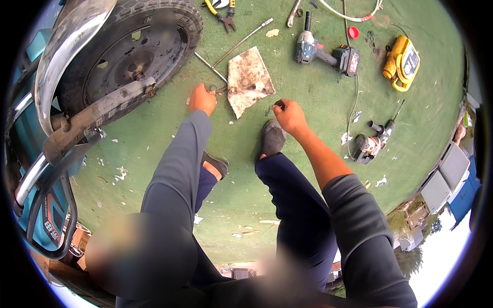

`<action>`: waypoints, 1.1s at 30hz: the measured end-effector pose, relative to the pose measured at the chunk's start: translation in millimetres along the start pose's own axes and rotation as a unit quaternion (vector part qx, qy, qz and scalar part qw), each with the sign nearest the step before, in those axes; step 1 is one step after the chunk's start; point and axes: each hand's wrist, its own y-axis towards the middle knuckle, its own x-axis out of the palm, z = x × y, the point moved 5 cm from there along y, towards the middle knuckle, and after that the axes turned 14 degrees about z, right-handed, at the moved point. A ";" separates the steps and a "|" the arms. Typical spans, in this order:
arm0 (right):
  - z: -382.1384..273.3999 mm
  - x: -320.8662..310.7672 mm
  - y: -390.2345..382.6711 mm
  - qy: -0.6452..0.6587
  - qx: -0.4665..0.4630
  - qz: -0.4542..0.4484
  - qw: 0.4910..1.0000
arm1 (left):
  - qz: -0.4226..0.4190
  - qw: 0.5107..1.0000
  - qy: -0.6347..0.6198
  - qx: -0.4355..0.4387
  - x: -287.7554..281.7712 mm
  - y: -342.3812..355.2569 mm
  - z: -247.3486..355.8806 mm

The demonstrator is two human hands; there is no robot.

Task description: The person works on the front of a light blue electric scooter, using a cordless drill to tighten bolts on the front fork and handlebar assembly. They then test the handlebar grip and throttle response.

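Observation:
My left hand (203, 100) is closed, low over the green ground between the wheel and a stained, pale piece of cardboard (240, 72). A thin dark part shows beside its fingertips, but what the fingers hold is unclear. To the right of the cardboard, my right hand (291, 118) is closed in a pinch above my right shoe (273, 137). Something small and dark shows at its fingertips, too small to name. On the cardboard lies a small dark part (252, 87). A metal T-shaped wrench (237, 48) rests just beyond my left hand.
A wheel with a black tyre (194, 25) and chrome fender (77, 56) fills the left side. Farther off lie pliers (229, 21), a cordless impact wrench (309, 47), a red cap (353, 32) and a yellow-cased device (403, 63). A drill (371, 146) lies at right beside a cable (353, 108).

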 end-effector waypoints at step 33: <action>-303.6 -194.2 -180.0 0.337 0.034 0.005 0.941 | -0.072 0.861 -0.441 -0.243 -388.0 -180.0 -15.2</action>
